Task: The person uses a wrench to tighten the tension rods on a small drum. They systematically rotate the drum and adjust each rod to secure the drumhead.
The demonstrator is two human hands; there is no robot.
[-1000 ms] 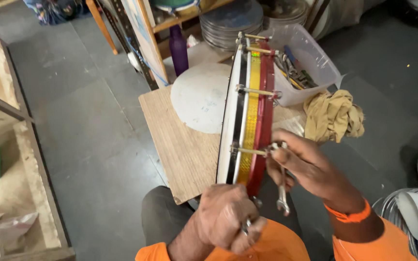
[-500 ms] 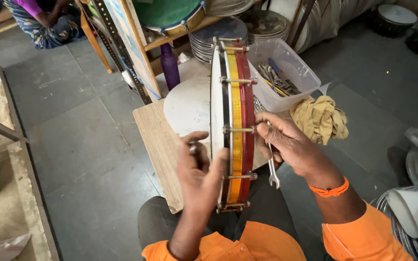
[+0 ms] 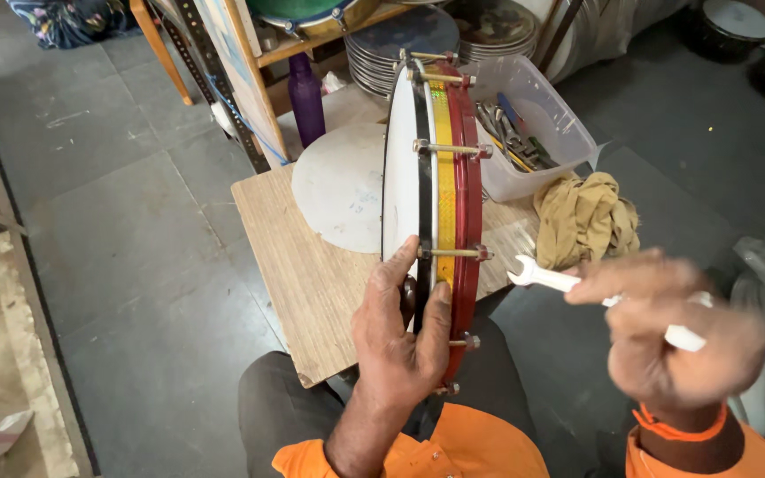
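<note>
A frame drum (image 3: 440, 186) stands on edge on a wooden board (image 3: 298, 274), with a white skin, black, yellow and red bands and metal tension bolts around its rim. My left hand (image 3: 400, 332) grips the drum's near lower edge, fingers over the skin side. My right hand (image 3: 675, 332) is off to the right of the drum, blurred, and holds a silver open-end spanner (image 3: 546, 278). The spanner's jaw points left toward a rim bolt but does not touch it.
A loose round white drum skin (image 3: 338, 190) lies on the board behind the drum. A clear plastic tub of tools (image 3: 533, 124) and a tan rag (image 3: 586, 217) sit at the right. A purple bottle (image 3: 305, 97), stacked discs and shelving stand behind.
My right hand has pulled the spanner away from the drum's rim to the right. My left hand has shifted lower on the drum's near edge. The view has moved closer.
</note>
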